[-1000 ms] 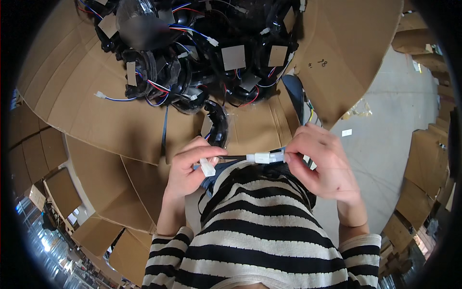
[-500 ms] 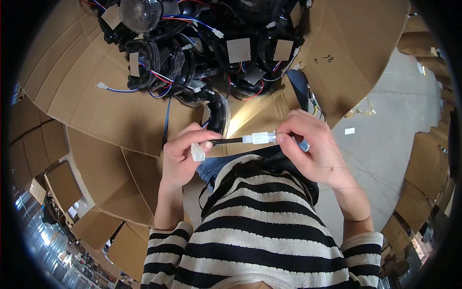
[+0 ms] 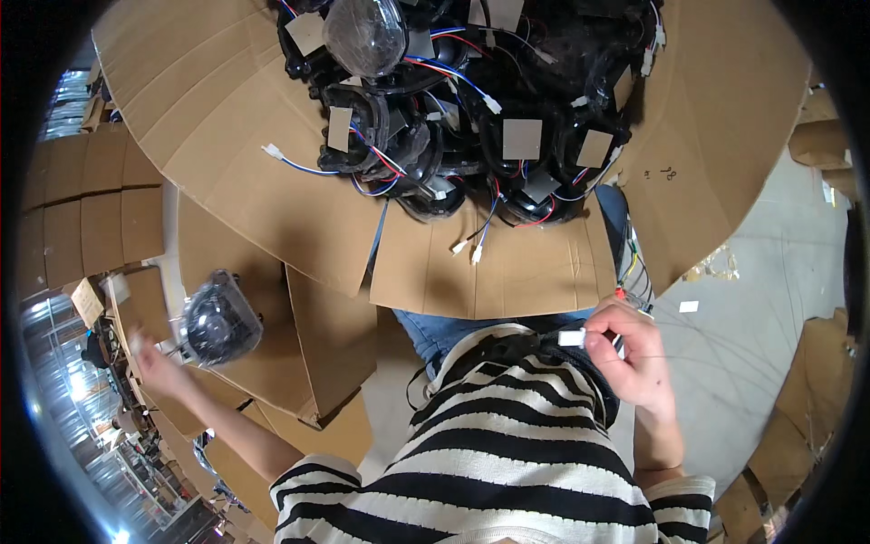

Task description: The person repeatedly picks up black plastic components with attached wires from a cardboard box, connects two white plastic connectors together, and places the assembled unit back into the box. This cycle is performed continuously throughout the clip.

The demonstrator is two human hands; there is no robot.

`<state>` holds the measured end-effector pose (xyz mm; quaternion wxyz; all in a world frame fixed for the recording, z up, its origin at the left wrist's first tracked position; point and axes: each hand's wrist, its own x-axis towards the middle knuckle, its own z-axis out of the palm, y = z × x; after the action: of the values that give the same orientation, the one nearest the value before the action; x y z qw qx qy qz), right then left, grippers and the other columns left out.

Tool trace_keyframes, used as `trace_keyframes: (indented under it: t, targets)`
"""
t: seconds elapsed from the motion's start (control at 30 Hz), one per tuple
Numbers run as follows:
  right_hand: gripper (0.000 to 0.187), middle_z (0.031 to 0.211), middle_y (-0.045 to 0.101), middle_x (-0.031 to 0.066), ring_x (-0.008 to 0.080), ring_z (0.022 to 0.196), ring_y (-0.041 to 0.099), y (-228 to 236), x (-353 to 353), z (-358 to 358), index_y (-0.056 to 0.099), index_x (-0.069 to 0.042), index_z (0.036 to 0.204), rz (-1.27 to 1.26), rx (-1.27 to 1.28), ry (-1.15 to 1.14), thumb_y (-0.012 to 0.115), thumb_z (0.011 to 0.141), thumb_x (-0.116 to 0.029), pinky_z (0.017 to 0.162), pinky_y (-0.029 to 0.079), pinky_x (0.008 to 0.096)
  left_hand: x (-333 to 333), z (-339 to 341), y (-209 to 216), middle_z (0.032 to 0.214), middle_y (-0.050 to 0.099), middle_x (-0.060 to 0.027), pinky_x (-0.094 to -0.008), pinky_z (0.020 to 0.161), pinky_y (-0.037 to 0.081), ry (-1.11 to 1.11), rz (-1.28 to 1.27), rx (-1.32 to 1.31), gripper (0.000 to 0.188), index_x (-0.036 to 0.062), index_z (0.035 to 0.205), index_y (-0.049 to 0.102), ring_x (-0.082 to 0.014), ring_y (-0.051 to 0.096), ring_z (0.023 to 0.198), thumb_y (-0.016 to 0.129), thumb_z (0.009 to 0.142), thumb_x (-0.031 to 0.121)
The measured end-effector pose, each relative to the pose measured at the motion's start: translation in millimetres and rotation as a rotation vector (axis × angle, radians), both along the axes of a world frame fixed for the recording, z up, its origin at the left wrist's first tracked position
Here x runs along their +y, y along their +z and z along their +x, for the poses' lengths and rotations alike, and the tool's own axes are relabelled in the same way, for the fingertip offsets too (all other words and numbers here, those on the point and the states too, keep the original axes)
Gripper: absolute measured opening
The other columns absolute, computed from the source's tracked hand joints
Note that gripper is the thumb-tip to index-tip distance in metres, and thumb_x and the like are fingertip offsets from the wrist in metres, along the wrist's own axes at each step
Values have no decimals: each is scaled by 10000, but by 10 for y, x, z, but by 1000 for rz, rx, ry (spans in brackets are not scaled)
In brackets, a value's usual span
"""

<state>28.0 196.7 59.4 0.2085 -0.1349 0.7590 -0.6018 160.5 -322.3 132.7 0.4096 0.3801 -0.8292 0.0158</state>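
Note:
My left hand (image 3: pixel 159 364) is stretched out to the far left, smeared by motion; its grip cannot be made out. Right beside it is a dark round lamp unit (image 3: pixel 217 322) in clear plastic wrap, with a short lead and a pale connector toward my fingers. In front of my striped top, my right hand (image 3: pixel 630 354) is closed, thumb and fingers pinching a white plug connector (image 3: pixel 572 338). Part of its lead is hidden by my fingers.
An open cardboard box (image 3: pixel 489 290) holds several black lamp units (image 3: pixel 362 118) with coloured wires and white plugs. Yellow and red wires (image 3: pixel 632 267) hang by the box's right side. Another carton (image 3: pixel 331 335) stands at left, stacked cartons (image 3: pixel 100 218) beyond.
My left hand has swung from the middle to the far left, where a wrapped lamp unit now shows. The joined connectors have come apart; my right hand keeps a white plug. The view has shifted.

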Motion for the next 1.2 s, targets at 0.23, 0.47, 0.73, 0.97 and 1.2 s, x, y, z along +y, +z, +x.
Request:
trace_keyframes:
  t: [0.23, 0.47, 0.73, 0.97, 1.2]
  targets:
    - [13, 622, 490, 68, 166, 550, 437, -34, -10, 8, 518, 5, 691, -28, 15, 30, 517, 698, -5, 506, 339, 267, -200, -129, -1389, 701, 494, 16, -212, 572, 364, -290, 757, -463, 133, 13, 912, 575, -67, 429, 657, 538, 804, 81]
    - [19, 615, 483, 68, 175, 546, 437, -144, -103, 36, 517, 0, 694, -19, 16, 50, 521, 703, -16, 502, 340, 270, 1402, -1491, -750, 737, 553, -97, -260, 586, 423, -835, 366, -352, 180, 33, 950, 585, -169, 527, 647, 528, 779, 28]
    - [12, 619, 486, 71, 171, 541, 431, -111, -17, 139, 519, 4, 699, -8, -15, 25, 519, 698, -8, 501, 342, 265, 1462, -2575, -1171, 761, 490, -78, -355, 637, 424, -1108, -430, -890, 184, 70, 837, 601, -251, 508, 733, 576, 655, 90]
    - [14, 622, 493, 75, 177, 548, 448, -126, -45, 69, 522, 0, 699, -33, -22, 50, 522, 703, -13, 501, 348, 270, 1554, -2174, -795, 946, 561, -93, -247, 747, 403, -1260, 576, -487, 93, -3, 840, 567, -156, 530, 860, 534, 754, 9]
    - [32, 624, 492, 81, 196, 551, 459, -130, -99, 22, 520, 1, 700, -34, 14, 96, 536, 703, -26, 497, 350, 284, 2390, -1585, -825, 763, 558, -73, -234, 682, 422, -1260, 1581, -1, 156, -15, 898, 512, -111, 519, 713, 394, 875, 85]
